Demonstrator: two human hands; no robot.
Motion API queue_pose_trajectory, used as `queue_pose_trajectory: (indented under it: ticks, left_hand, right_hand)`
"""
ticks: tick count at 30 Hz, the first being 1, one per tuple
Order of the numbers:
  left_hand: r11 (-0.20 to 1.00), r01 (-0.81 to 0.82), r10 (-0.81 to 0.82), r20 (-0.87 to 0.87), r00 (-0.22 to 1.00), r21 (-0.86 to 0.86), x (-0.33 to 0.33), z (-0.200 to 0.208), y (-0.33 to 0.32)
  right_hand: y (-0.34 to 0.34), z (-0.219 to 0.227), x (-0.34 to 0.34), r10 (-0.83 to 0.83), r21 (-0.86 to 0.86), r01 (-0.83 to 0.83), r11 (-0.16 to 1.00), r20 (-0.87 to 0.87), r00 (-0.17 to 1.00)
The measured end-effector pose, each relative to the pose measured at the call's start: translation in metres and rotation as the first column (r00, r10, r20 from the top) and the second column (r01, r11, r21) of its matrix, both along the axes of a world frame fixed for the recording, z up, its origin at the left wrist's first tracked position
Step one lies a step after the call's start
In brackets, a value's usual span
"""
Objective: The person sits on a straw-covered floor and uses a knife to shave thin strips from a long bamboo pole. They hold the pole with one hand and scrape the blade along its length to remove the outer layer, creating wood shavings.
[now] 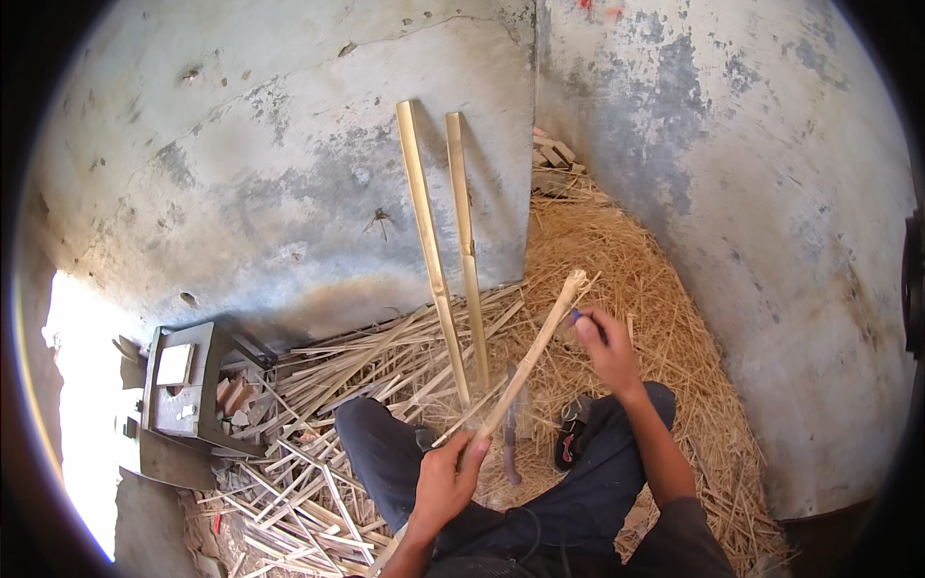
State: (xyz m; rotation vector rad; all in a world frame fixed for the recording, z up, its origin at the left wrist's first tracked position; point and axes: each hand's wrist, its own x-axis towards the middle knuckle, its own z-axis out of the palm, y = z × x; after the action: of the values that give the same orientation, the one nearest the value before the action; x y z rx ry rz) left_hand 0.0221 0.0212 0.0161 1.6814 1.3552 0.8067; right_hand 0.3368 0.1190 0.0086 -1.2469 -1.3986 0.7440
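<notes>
Pale stick (pixel 529 369): slanting up and to the right, between the knees and in front of the body; lower end in the left hand, upper end frayed and lighter.
Left hand (pixel 451 479): closed around the stick's lower end, thumb along the near side.
Right hand (pixel 609 354): beside the stick's upper part; fingers curled shut on a small blue item (pixel 576 315); kind of item unclear, hand slightly blurred.
Long-handled tool (pixel 512 453): on the floor between the legs, brownish handle toward the body; upper portion partly hidden by the stick.
Left pole (pixel 426 222): golden, leaning on the wall (pixel 289 144), the taller-reaching of two.
Right pole (pixel 464 212): similar, just beside it, also leaning.
Strips (pixel 313 496): loose heap over the floor at left, crossing at many angles.
Shavings (pixel 617 252): fine, straw-coloured, piled deep in the corner and along the right side.
Wooden box (pixel 193 409): grey-brown, at far left against the wall.
Trousers (pixel 381 462): dark, knees spread wide.
</notes>
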Motion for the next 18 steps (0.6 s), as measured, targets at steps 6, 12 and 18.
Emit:
queue_pose_trajectory:
  ticks: [6, 12, 18]
  left_hand:
    - [0.997, -0.058, 0.054, 0.079, 0.995, 0.053, 0.010, 0.013, 0.012]
    - [0.983, -0.106, 0.083, 0.150, 0.985, 0.150, 0.015, 0.006, 0.017]
    - [0.977, -0.111, 0.090, 0.122, 0.988, 0.181, 0.021, 0.017, 0.014]
  right_hand:
    - [-0.043, -0.003, -0.049, -0.061, 0.365, -0.134, 0.921, 0.476, 0.877]
    - [-0.057, 0.004, -0.068, -0.036, 0.381, -0.227, 0.896, 0.574, 0.818]
    - [-0.061, 0.011, -0.073, -0.042, 0.388, -0.242, 0.889, 0.597, 0.801]
